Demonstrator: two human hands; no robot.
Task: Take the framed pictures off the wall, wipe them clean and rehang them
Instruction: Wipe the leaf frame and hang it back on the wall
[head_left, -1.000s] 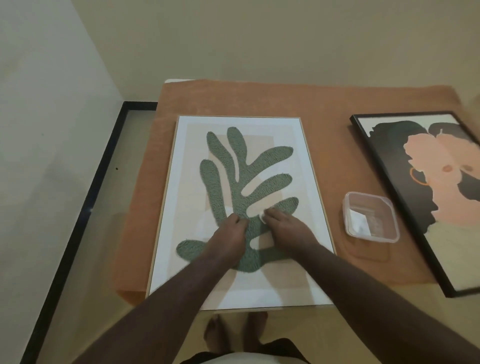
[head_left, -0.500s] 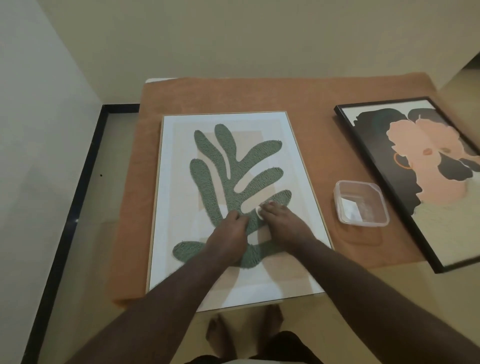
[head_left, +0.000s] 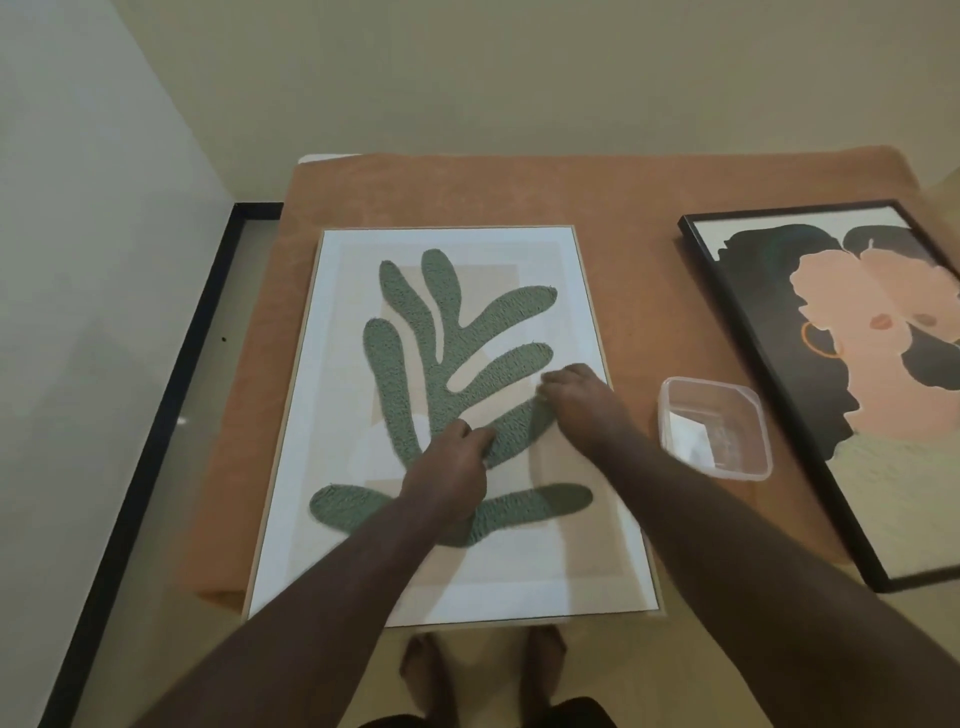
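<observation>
From the head camera you are looking down on a table covered with an orange-brown cloth (head_left: 613, 208), and everything here is easiest placed against the leaf picture (head_left: 447, 415) lying flat in the middle of it. That picture has a thin light wood frame, a white border and a green leaf shape; its near edge overhangs the cloth's front edge, above your bare feet (head_left: 483, 670).

Your left hand (head_left: 449, 480) rests palm down on the lower middle of the leaf picture, over the green stem, with the fingers curled loosely and the fingertips touching the surface; it grips nothing that you can see. Your right hand (head_left: 582, 405) lies near the leaf picture's right edge, at the tip of one green lobe, fingers bent down and pressed to the surface. Whether a wipe sits under those fingers you cannot tell, since the hand covers that spot.

Just right of the leaf picture, on the cloth, stands a clear plastic container (head_left: 714, 428) with something white inside. Further right lies a second picture (head_left: 852, 374) in a black frame, showing pink and dark shapes, angled away from the leaf picture and running out of view.

Left of the leaf picture, beyond the cloth's edge, a black strip (head_left: 156, 415) runs along the floor beside a pale wall (head_left: 78, 234).
</observation>
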